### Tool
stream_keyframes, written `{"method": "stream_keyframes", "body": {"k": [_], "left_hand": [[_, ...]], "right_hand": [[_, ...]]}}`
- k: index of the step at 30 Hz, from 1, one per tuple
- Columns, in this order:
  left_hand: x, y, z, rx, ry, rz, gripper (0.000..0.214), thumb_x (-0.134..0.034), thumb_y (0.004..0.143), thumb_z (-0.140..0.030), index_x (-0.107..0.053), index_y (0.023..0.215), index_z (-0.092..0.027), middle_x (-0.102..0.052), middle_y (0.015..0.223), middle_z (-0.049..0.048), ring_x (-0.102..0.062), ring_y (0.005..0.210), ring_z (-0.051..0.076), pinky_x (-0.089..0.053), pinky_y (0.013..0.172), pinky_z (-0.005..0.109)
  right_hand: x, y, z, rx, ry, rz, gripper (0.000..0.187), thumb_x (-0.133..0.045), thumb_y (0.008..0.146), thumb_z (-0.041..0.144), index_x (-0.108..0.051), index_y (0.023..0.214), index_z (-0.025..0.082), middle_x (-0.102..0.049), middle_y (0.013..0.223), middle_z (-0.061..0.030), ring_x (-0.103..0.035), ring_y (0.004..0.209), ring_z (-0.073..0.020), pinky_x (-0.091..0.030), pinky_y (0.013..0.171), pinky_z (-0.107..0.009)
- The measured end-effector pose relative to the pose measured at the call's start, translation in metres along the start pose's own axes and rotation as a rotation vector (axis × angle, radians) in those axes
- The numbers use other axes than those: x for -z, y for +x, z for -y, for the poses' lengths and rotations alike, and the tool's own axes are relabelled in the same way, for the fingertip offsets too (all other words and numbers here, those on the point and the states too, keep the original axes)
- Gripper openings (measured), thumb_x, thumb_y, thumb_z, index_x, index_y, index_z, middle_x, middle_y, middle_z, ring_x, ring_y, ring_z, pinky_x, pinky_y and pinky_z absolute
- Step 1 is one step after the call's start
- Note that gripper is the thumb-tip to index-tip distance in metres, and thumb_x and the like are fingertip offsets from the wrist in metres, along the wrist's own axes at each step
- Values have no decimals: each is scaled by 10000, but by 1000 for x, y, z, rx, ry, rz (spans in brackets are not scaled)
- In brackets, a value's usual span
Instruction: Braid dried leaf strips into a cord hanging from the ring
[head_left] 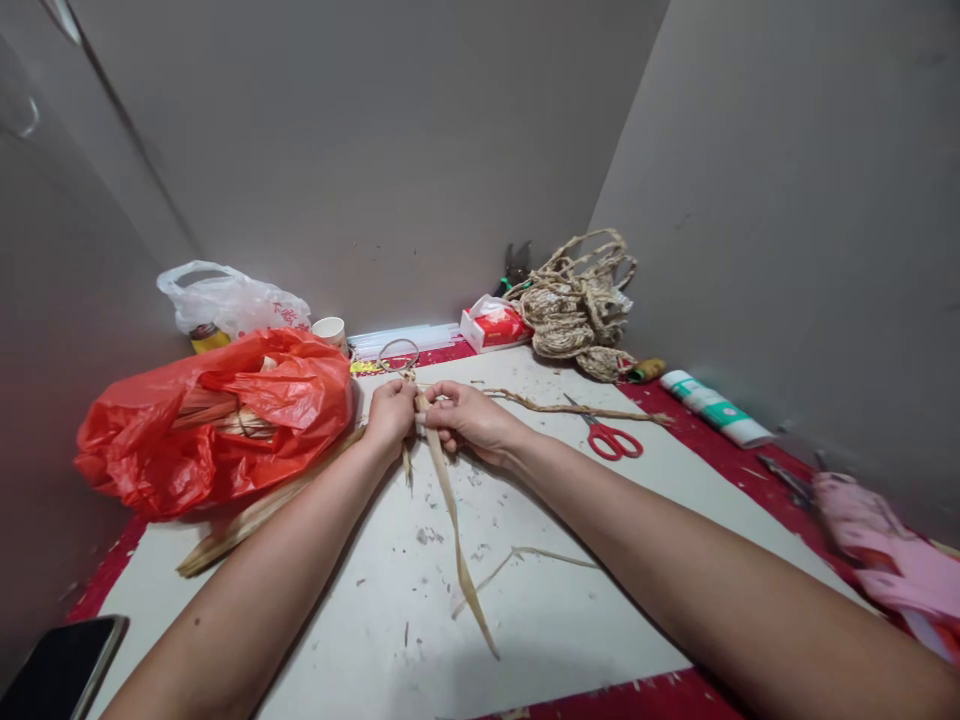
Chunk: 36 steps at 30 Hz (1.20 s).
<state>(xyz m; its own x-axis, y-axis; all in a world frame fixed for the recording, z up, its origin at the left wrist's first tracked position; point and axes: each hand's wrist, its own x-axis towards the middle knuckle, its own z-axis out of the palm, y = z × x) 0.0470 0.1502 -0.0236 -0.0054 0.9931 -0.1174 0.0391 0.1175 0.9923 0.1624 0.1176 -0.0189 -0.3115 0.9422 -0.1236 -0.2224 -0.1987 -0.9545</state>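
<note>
Left hand [390, 412] pinching straw strip [450, 500] | right hand [469, 418] pinching it too | fingertips hidden

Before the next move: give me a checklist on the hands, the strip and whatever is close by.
1. Grip: left hand and right hand both pinch the tan strip at its top. ok.
2. Strip tail: it trails toward the near edge with nothing lying on it. ok.
3. Scissors: they lie to the right of the right hand, apart from it. ok.
4. Twisted cord: it runs right from the hands, past the scissor blades. Whether it touches them: cannot tell.
5. Metal ring: it sits just behind the left hand. Whether it is joined to the strip: cannot tell.
6. Red bag: it lies left of the hands with more strips inside. ok.
</note>
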Motion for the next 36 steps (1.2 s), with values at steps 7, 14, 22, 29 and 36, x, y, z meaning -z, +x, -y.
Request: {"method": "stream_keyframes", "body": {"k": [7,14,22,29,36], "left_hand": [[3,0,0,15,4,15,214,-446,811,-225,-453,605,-168,-394,390,-62,-308,288,51,-193,334,171],[5,2,2,18,3,24,211,-469,819,-259,-488,633,-162,-395,384,-60,-309,275,54,-170,319,168],[6,3,0,29,3,39,187,-476,812,-223,-484,637,-157,-393,390,-67,-283,269,42,-164,319,167],[6,3,1,38,4,70,192,-453,820,-242,-479,646,-166,-396,374,-58,-297,270,56,-151,322,173],[4,3,4,8,20,-2,180,-442,808,-239,-475,644,-172,-382,382,-67,-297,288,60,-185,350,179]], "right_hand": [[-2,-2,3,-12,34,42,331,-754,555,255,-464,689,170,-454,470,83,-366,375,-30,-277,349,-150],[6,1,4,-63,15,27,258,-723,597,269,-510,676,147,-492,463,47,-387,378,-34,-257,340,-138],[5,-2,8,-184,87,165,341,-763,559,258,-450,642,153,-410,463,92,-284,367,-3,-192,345,-128],[7,0,8,-153,104,136,247,-705,613,255,-493,670,141,-490,519,47,-398,402,-27,-234,341,-126],[4,2,3,-39,-137,-35,183,-637,673,255,-512,590,149,-503,401,40,-372,288,-35,-256,295,-145]]}}
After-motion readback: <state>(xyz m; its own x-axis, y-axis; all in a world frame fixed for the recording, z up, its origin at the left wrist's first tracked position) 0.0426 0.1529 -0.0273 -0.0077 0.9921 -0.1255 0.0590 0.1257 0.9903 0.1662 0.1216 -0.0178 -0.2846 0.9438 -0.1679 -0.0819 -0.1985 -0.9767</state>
